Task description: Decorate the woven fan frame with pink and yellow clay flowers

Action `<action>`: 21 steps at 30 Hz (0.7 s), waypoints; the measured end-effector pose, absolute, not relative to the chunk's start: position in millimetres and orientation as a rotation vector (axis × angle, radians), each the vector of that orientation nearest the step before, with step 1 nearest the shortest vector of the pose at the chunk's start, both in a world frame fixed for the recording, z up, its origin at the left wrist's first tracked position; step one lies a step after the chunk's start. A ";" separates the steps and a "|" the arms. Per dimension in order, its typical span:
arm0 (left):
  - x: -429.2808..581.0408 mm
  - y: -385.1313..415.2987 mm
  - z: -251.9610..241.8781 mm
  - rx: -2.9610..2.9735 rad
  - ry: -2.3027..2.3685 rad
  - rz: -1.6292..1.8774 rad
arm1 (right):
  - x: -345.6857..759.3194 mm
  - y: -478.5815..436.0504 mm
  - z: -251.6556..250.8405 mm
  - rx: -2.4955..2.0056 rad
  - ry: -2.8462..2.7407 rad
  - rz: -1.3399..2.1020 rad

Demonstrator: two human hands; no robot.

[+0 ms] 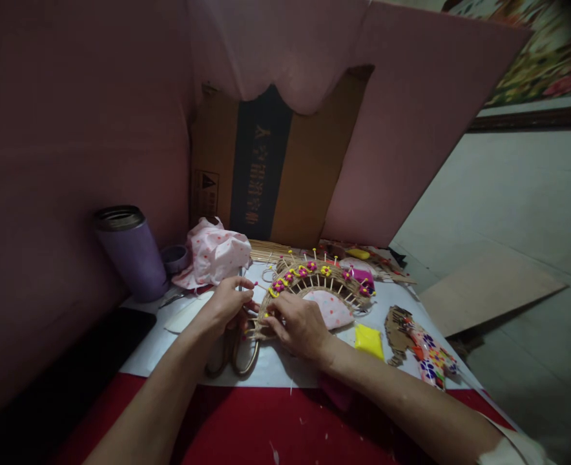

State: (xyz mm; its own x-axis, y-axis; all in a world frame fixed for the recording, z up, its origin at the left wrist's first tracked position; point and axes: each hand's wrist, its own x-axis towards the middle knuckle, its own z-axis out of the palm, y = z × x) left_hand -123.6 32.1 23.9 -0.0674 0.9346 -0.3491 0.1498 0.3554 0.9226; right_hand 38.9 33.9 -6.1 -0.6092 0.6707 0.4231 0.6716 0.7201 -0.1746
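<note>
A woven arch of rope and sticks (pixel 314 279), dotted with small pink and yellow clay flowers, lies on white paper (pixel 276 365). My left hand (pixel 228 302) pinches at the arch's left end, fingers closed together. My right hand (pixel 298 325) rests on the lower left part of the arch, fingers curled and pressing on it; what they grip is too small to see. Scissors with tan handles (pixel 239 358) lie under my hands. A pink dotted fabric piece (pixel 331 309) sits inside the arch.
A purple tumbler (pixel 131 252) and a small cup (pixel 175 257) stand at the left by a pink dotted cloth bag (pixel 214 255). Yellow clay (pixel 369 340), a decorated cardboard shape (pixel 418 345), a cardboard box (pixel 276 165) and pink boards surround the red table (pixel 266 426).
</note>
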 end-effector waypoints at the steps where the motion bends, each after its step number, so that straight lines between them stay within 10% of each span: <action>1: -123.6 32.3 24.1 1.029 1.505 0.881 | 39.0 33.7 -5.7 -1.017 -2.463 -0.016; 21: -123.7 32.3 22.8 1.073 1.532 0.872 | 48.2 30.4 -6.1 -0.954 -2.489 -0.077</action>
